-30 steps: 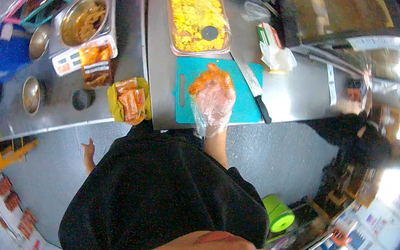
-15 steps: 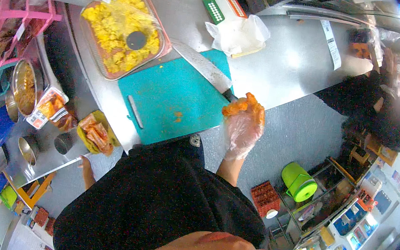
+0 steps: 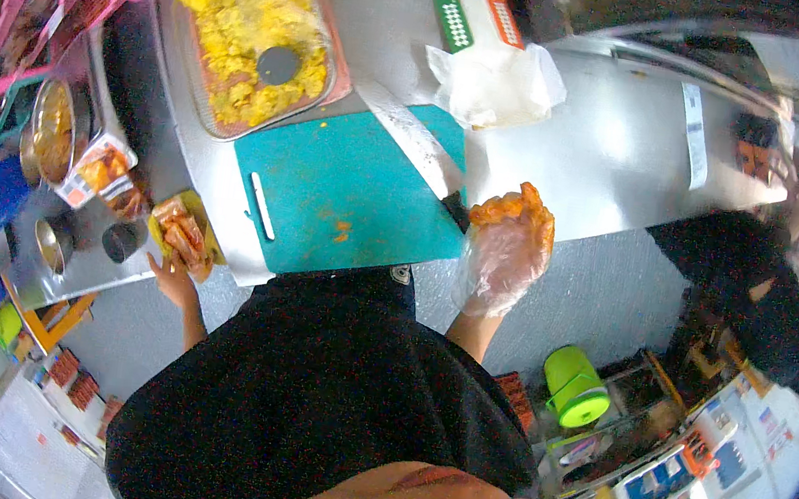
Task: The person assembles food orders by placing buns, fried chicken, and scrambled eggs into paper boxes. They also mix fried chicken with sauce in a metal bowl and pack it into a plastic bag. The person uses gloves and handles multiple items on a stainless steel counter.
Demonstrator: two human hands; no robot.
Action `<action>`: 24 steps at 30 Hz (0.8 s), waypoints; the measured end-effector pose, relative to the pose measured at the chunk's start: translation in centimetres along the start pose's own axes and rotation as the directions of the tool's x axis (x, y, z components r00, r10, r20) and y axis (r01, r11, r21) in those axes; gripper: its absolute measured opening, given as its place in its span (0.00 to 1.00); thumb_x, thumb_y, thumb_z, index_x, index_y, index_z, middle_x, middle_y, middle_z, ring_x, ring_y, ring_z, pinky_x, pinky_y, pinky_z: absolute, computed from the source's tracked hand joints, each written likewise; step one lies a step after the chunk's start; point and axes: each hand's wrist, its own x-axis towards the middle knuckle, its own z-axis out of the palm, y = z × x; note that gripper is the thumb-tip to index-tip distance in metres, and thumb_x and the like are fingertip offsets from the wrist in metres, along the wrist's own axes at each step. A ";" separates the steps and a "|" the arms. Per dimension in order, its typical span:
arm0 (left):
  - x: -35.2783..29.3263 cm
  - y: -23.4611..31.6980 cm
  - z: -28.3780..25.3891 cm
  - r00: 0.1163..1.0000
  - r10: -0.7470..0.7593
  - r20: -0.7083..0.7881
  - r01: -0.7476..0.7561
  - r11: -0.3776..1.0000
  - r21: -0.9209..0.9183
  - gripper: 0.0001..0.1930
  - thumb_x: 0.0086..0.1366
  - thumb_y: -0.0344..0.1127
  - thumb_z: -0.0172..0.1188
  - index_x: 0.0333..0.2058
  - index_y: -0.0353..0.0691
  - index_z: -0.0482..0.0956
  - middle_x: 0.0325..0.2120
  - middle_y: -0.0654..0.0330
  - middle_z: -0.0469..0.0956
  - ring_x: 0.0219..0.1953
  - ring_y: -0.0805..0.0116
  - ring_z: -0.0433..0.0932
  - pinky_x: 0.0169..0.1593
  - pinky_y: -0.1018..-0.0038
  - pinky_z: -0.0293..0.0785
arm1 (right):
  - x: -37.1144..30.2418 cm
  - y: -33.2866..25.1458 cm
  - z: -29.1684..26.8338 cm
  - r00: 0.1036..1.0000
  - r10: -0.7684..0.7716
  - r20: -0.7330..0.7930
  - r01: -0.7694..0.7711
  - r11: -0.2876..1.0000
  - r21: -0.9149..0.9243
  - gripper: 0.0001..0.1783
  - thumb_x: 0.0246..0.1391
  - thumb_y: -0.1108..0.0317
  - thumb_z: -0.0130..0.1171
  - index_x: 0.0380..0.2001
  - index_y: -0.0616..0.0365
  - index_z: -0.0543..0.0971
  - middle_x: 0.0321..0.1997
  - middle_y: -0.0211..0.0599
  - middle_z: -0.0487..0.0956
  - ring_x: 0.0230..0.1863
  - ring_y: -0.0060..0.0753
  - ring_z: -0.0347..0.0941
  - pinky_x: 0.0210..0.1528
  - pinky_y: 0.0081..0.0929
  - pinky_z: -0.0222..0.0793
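Note:
My left hand (image 3: 177, 286), bare, reaches to the near edge of a yellow dish (image 3: 212, 235) with fingers apart. Reddish-brown pieces of food (image 3: 182, 233), perhaps meat, lie in that dish. My right hand (image 3: 504, 258) wears a clear plastic glove, its fingers coated orange and loosely spread; I see no separate thing in it. Beside it, a large knife (image 3: 412, 138) lies across the teal cutting board (image 3: 347, 187), its dark handle next to the glove. Orange crumbs (image 3: 342, 232) and a slim white-handled tool (image 3: 262, 206) rest on the board.
A clear tub of yellow chunks (image 3: 256, 39) with a dark round spot stands beyond the board. Right of it is a carton (image 3: 478, 18) with white plastic film (image 3: 502, 86). Metal bowls (image 3: 52, 242) and a pink rack (image 3: 10, 27) are left. Another person (image 3: 749, 275) stands far right.
My left hand has come up from the counter's lower edge to the yellow dish. The right hand has shifted slightly right and down. The whole view has also turned a little.

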 end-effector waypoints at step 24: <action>14.0 -2.6 -9.3 0.916 0.324 0.235 -0.020 0.624 -0.781 0.33 0.66 0.46 0.49 0.63 0.38 0.48 0.53 0.49 0.70 0.55 0.56 0.70 0.56 0.66 0.65 | -12.4 30.7 34.3 0.426 0.568 0.704 -0.414 0.814 -0.407 0.29 0.59 0.59 0.47 0.58 0.66 0.60 0.59 0.50 0.67 0.58 0.51 0.64 0.57 0.44 0.59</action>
